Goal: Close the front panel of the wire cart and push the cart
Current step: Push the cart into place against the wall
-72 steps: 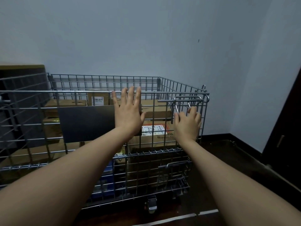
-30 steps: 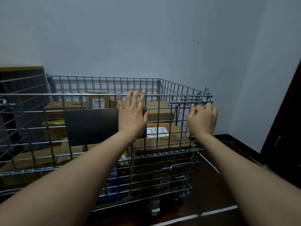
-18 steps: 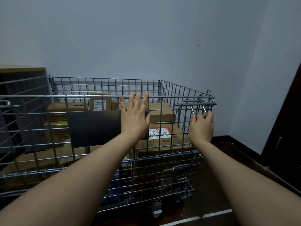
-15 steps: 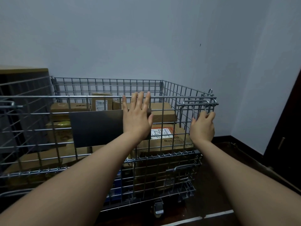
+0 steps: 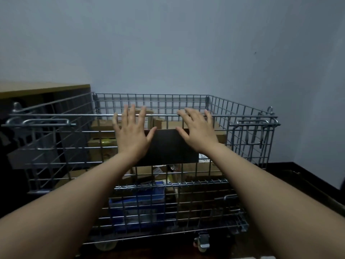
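A silver wire cart (image 5: 233, 109) on casters stands in front of me, filled with cardboard boxes. Its front panel (image 5: 74, 139) stands upright, closed, with a dark plate (image 5: 168, 146) fixed at its middle. My left hand (image 5: 130, 133) lies flat against the panel at the plate's left end, fingers spread and reaching the top rail. My right hand (image 5: 197, 129) lies flat at the plate's right end, fingers spread too. Neither hand grips a wire. A metal latch (image 5: 250, 122) sits at the panel's right corner, another latch (image 5: 46, 122) at the left.
A pale wall stands close behind the cart and along the right. A dark cabinet with a wooden top (image 5: 44, 88) stands at the left. A caster (image 5: 202, 242) shows under the cart on the dark floor. A dark baseboard (image 5: 298, 171) runs along the right wall.
My right hand has left the right corner latch and now lies flat on the panel near the middle. The view has swung left, so the cart appears more centred.
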